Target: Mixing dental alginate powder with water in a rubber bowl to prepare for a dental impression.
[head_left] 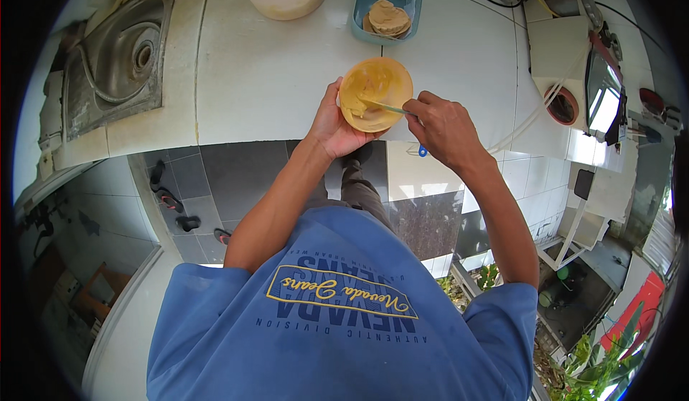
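Note:
An orange-yellow plastic bowl (403, 85) is tilted toward me over the counter's front edge. My left hand (337, 127) grips it, with the palm beneath and the thumb along its left side. Yellow paste (353, 105) coats the bowl's inside. My right hand (446, 127) is closed around the handle of a thin, pale green utensil (391, 107), whose tip rests in the paste; its head is covered, so I cannot tell its exact kind. Just beyond the bowl stands a teal plastic basket (359, 24) holding several flat, round, tan pieces (389, 19).
A white tiled counter (287, 78) runs across in front of me. At its back stands a translucent pinkish tub (283, 5). A metal sink (118, 99) is at the left, and a white boxy appliance (556, 55) at the right. Sandals (171, 200) lie on the floor.

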`<state>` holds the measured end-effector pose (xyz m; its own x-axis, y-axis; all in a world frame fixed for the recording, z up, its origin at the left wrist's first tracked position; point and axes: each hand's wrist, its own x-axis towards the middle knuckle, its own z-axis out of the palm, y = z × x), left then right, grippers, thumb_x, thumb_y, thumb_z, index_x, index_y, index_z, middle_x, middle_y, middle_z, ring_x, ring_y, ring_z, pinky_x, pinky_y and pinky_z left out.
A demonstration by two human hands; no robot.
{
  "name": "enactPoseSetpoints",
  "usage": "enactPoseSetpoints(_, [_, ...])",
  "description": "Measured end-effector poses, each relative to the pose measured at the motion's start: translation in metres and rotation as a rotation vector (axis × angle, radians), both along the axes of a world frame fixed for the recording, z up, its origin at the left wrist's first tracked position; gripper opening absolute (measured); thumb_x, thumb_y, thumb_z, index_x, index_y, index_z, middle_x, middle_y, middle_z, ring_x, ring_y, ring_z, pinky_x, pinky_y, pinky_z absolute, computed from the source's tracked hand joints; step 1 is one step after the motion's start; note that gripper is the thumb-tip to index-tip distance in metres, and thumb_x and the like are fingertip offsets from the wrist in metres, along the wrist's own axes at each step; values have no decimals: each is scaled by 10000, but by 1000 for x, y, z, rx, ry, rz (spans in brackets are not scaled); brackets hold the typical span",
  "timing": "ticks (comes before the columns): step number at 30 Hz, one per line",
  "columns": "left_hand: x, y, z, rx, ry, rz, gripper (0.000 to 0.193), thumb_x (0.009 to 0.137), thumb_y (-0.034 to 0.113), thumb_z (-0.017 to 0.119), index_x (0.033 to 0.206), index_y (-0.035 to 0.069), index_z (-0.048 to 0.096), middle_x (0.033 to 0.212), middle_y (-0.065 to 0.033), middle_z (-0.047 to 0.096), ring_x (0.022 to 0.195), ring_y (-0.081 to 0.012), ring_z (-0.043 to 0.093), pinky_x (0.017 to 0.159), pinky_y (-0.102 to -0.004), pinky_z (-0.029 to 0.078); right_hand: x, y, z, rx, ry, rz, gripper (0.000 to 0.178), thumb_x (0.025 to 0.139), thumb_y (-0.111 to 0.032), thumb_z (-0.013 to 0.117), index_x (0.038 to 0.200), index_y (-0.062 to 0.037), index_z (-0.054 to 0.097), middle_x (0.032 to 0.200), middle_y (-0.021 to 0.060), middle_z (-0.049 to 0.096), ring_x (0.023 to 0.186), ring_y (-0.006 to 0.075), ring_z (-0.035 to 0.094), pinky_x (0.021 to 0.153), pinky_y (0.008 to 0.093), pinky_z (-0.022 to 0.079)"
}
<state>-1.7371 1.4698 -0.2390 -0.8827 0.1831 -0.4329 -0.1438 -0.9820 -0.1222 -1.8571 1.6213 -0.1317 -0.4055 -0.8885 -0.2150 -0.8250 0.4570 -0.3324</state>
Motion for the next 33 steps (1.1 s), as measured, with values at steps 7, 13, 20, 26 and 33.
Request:
enactPoseSetpoints(7, [-1, 12, 15, -187, -44, 33, 637, 982, 602, 303, 1419, 148, 397, 1428, -135, 422, 1286, -304, 458, 1031, -470, 433, 33, 34, -29, -379, -455, -389, 188, 832, -143, 674, 939, 8, 712, 750, 98, 687, 609, 229, 613, 621, 371, 497])
enactPoseSetpoints(13, [-4, 21, 15, -344, -119, 14, 659, 978, 626, 287, 1422, 150, 388, 1396, -121, 459, 1268, -283, 478, 1014, -452, 433, 51, 56, -31, -436, -1153, -946, 234, 870, -170, 679, 1012, 15, 699, 692, 21, 635, 499, 13, 431, 451, 173, 315])
enactPoseSetpoints(20, [21, 8, 3, -150, -38, -9, 679, 966, 622, 334, 1436, 133, 367, 1405, -139, 442, 1256, -302, 487, 1029, -464, 440, 59, 115, -40, -566, -919, -1122, 179, 874, -134, 676, 974, 13, 694, 707, 21, 640, 512, 25, 448, 465, 191, 326])
enactPoseSetpoints(26, [32, 2, -6, -69, -52, -8, 635, 961, 566, 403, 1411, 118, 398, 1398, -142, 450, 1231, -306, 507, 1007, -471, 460, 47, 147, -61, -444, -382, -1046, 194, 871, -152, 686, 939, 30, 696, 741, 72, 684, 668, 111, 634, 608, 256, 487])
enactPoseSetpoints(33, [39, 1, -2, -51, -114, 31, 581, 966, 500, 426, 1398, 111, 416, 1398, -139, 457, 1251, -307, 494, 1020, -471, 448, 49, 142, -68, -399, 30, -692, 127, 841, -100, 677, 921, -1, 667, 784, 129, 659, 639, 301, 647, 583, 361, 511])
